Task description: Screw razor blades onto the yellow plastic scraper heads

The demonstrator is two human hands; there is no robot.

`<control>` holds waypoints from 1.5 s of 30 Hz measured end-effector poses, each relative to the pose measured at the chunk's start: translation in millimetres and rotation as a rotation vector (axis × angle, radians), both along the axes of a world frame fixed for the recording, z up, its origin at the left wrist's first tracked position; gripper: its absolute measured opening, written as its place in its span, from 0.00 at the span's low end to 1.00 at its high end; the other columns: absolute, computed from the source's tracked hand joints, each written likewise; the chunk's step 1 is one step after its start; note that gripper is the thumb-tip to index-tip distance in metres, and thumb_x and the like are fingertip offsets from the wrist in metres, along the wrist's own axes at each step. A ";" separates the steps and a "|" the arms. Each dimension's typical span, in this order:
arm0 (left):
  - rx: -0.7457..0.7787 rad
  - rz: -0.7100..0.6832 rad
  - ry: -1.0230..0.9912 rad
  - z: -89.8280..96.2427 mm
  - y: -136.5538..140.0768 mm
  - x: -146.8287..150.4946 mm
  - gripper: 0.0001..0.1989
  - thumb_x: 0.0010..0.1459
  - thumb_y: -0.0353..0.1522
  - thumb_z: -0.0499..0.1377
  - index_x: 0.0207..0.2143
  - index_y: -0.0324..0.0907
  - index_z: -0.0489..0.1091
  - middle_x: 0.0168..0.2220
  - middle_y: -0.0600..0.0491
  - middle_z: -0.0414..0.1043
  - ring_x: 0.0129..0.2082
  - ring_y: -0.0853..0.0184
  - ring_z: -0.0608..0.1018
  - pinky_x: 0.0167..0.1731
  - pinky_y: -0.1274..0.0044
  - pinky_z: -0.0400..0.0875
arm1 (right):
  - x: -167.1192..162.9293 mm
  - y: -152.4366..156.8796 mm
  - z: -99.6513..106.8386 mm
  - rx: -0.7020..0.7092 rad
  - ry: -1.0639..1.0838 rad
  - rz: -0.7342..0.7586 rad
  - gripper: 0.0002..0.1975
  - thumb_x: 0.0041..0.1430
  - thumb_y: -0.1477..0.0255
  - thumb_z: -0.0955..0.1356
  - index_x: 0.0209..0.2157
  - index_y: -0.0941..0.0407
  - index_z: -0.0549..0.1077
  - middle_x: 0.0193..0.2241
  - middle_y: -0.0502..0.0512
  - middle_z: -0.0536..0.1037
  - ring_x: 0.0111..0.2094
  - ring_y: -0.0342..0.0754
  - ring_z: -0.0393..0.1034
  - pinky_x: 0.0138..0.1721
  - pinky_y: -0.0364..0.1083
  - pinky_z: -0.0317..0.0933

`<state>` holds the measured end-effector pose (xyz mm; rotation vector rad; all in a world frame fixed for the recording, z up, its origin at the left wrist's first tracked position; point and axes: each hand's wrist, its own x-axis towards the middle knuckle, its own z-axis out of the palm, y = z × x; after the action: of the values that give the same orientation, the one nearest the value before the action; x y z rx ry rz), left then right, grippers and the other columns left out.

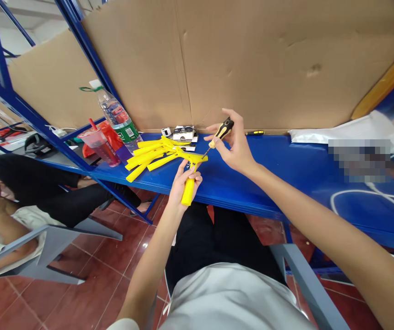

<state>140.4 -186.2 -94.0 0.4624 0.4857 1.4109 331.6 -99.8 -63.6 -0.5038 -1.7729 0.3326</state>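
My left hand (182,183) is closed round the handle of a yellow T-shaped plastic tool (189,188), held upright at the front edge of the blue table. In my right hand (235,146) is a screwdriver (221,132) with a black and cream handle, gripped between thumb and fingers. Its shaft slants down to the left, and the tip meets the yellow tool's head near its right end. Whether the tip sits in a screw is too small to tell. Several similar yellow tools (149,156) lie in a loose pile just left of my left hand.
Small boxes (184,133) and a second screwdriver (254,133) lie along the cardboard wall (234,59). A water bottle (119,117) and a red drink cup (102,146) stand left. A white package (320,134) and cable (362,192) are right. Another person (8,215) sits at left.
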 end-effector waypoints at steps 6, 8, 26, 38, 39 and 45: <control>-0.011 -0.023 -0.043 1.1 -1.2 0.4 0.28 0.64 0.16 0.64 0.61 0.48 0.71 0.58 0.43 0.74 0.27 0.82 0.68 0.33 0.84 0.71 | -0.6 1.4 -2.8 0.062 0.000 -0.081 0.36 0.74 0.47 0.70 0.75 0.40 0.58 0.62 0.59 0.78 0.55 0.67 0.83 0.54 0.71 0.82; -0.005 -0.029 -0.035 0.9 -1.6 0.4 0.29 0.64 0.16 0.64 0.61 0.49 0.71 0.58 0.44 0.74 0.27 0.82 0.68 0.33 0.83 0.71 | 0.4 1.1 -2.4 0.067 0.019 -0.100 0.38 0.73 0.46 0.71 0.75 0.39 0.57 0.64 0.60 0.76 0.56 0.67 0.83 0.54 0.72 0.82; 0.035 -0.056 -0.048 -4.3 1.2 -2.6 0.18 0.67 0.18 0.64 0.52 0.46 0.71 0.57 0.44 0.76 0.27 0.81 0.69 0.34 0.83 0.73 | 3.2 3.5 2.0 0.010 0.059 0.026 0.35 0.76 0.47 0.67 0.75 0.39 0.53 0.64 0.63 0.77 0.54 0.64 0.84 0.52 0.68 0.83; 0.014 -0.056 -0.002 -0.1 -1.2 -1.1 0.24 0.61 0.16 0.68 0.53 0.46 0.70 0.55 0.45 0.76 0.26 0.82 0.68 0.33 0.84 0.72 | 2.5 3.5 5.1 -0.004 0.075 0.008 0.33 0.74 0.47 0.69 0.72 0.40 0.57 0.56 0.61 0.82 0.49 0.62 0.85 0.49 0.66 0.85; 0.014 -0.047 0.008 0.2 -1.2 -0.9 0.25 0.60 0.16 0.68 0.53 0.46 0.70 0.54 0.46 0.76 0.26 0.82 0.67 0.33 0.84 0.72 | 2.8 3.6 5.6 -0.020 0.050 0.042 0.34 0.75 0.48 0.68 0.74 0.40 0.54 0.60 0.61 0.80 0.52 0.62 0.84 0.50 0.66 0.84; 0.015 -0.040 0.037 -2.2 0.4 -0.9 0.27 0.56 0.16 0.70 0.53 0.47 0.71 0.54 0.46 0.77 0.26 0.81 0.67 0.34 0.82 0.72 | 0.2 7.9 1.8 -0.042 0.067 0.029 0.38 0.72 0.42 0.69 0.73 0.40 0.54 0.52 0.58 0.81 0.46 0.62 0.85 0.48 0.69 0.85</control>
<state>139.6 -185.7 -96.2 0.5086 0.4931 1.3705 331.8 -91.8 -61.8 -0.4919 -1.7126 0.4029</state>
